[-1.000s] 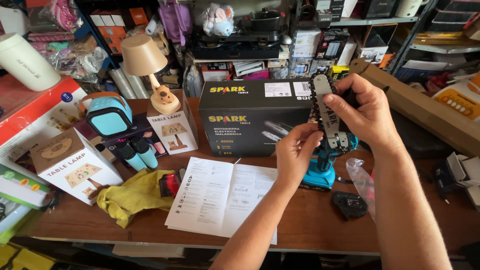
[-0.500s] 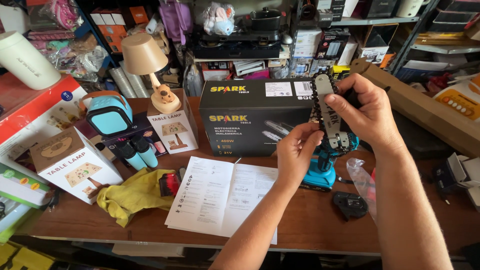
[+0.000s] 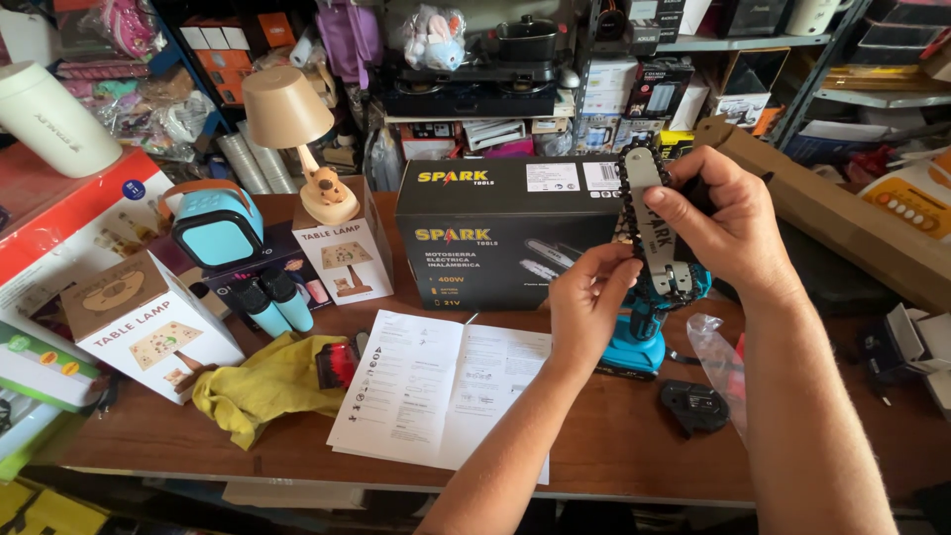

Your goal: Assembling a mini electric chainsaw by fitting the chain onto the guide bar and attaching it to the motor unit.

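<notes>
Above the wooden table (image 3: pixel 614 446), both hands gripping a toothed grey chainsaw bar (image 3: pixel 649 223), left hand (image 3: pixel 586 307) low, right hand (image 3: pixel 728 223) high

The mini chainsaw (image 3: pixel 649 297) has a teal-blue body with black parts, a pale grey guide bar (image 3: pixel 649 213) and a black chain around it. The big box (image 3: pixel 500 233) behind it is black with yellow and white print and white labels on its top. The leaflet (image 3: pixel 441 391) is white with fine black print. The cloth (image 3: pixel 263 381) is mustard yellow, beside a small red-and-black item (image 3: pixel 339 365). The table (image 3: pixel 614 446) is dark reddish-brown wood. The small lamp (image 3: pixel 297 139) has a tan shade and a tan base. The two lamp boxes (image 3: pixel 149 327) are white with brown tops. The handled case (image 3: pixel 213 223) is light blue with an orange-brown handle.
</notes>
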